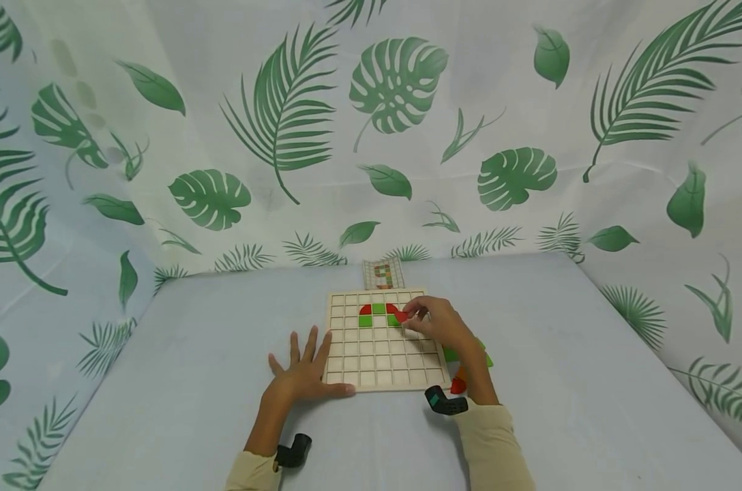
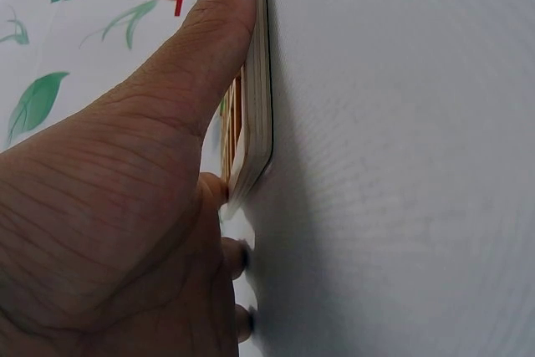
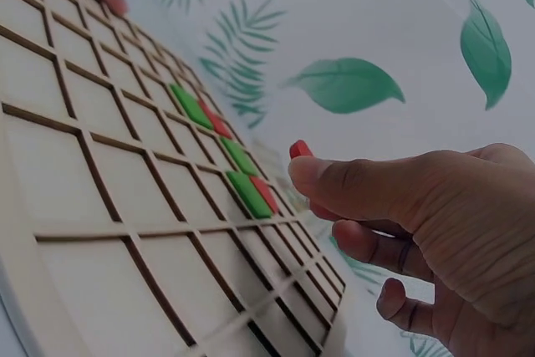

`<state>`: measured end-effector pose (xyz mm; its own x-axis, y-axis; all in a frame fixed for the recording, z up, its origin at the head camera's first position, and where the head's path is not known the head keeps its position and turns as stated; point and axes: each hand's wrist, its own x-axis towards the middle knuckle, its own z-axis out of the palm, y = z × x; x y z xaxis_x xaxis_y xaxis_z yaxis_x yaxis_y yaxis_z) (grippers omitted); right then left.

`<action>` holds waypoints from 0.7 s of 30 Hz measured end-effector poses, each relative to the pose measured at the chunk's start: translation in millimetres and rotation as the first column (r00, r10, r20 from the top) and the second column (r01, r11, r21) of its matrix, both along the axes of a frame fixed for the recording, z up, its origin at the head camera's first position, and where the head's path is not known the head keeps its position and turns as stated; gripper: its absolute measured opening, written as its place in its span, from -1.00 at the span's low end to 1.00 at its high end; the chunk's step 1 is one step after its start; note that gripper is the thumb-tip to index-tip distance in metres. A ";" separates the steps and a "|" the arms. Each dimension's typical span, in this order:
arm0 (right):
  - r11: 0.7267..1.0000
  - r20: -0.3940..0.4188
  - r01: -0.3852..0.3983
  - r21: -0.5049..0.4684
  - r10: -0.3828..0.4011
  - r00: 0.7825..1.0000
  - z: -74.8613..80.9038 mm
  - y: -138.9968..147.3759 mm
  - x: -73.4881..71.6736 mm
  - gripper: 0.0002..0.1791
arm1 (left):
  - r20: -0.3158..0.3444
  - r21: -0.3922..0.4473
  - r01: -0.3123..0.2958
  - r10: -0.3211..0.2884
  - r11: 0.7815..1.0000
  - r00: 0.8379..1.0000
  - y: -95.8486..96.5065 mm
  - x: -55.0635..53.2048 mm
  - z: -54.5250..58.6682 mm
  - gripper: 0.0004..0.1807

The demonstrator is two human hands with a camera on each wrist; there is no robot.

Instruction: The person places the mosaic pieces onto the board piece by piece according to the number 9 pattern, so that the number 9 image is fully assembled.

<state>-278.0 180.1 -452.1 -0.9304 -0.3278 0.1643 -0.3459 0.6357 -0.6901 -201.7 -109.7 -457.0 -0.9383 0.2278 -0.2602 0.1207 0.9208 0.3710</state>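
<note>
A wooden grid board (image 1: 377,361) lies on the table, its square cells framed by thin ridges. Green square tiles (image 1: 365,320) and red rounded tiles (image 1: 365,309) fill a few cells near its far side. My right hand (image 1: 435,320) pinches a red tile (image 3: 299,150) between thumb and fingertips, held above the board beside the placed tiles. With fingers spread, my left hand (image 1: 303,375) rests at the board's near left corner, its thumb along the front edge (image 2: 259,81).
Behind the board lies a pattern card (image 1: 383,274) with a coloured grid design. Loose green tiles (image 1: 484,353) and red and orange tiles (image 1: 459,383) lie right of the board, partly hidden by my right forearm. A leaf-printed cloth (image 1: 322,136) hangs behind the table.
</note>
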 end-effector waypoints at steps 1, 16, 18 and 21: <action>1.000 -0.004 -0.009 0.000 0.009 1.000 0.4 -2.5 0.3 -0.76 | 0.001 -0.002 0.000 0.000 1.000 1.000 0.0 0.0 0.1 0.29; 0.986 -0.047 -0.152 -0.062 0.149 0.988 -5.9 -27.5 -2.1 -0.76 | 0.003 -0.013 0.005 -0.005 1.000 1.000 -1.0 -1.5 -0.2 0.29; 0.985 -0.024 -0.157 -0.076 0.156 0.987 -7.2 -30.6 -2.0 -0.77 | 0.007 -0.010 0.005 -0.005 1.000 1.000 -1.0 -1.8 0.0 0.30; 0.985 0.007 -0.151 -0.090 0.152 0.988 -8.9 -34.7 -1.3 -0.77 | 0.011 -0.012 0.009 -0.008 1.000 1.000 -1.0 -2.3 -0.2 0.30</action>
<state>-279.3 145.4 -460.9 -0.8736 -0.4495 0.1863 -0.4231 0.5128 -0.7470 -204.0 -110.7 -457.2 -0.9335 0.2325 -0.2730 0.1246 0.9243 0.3608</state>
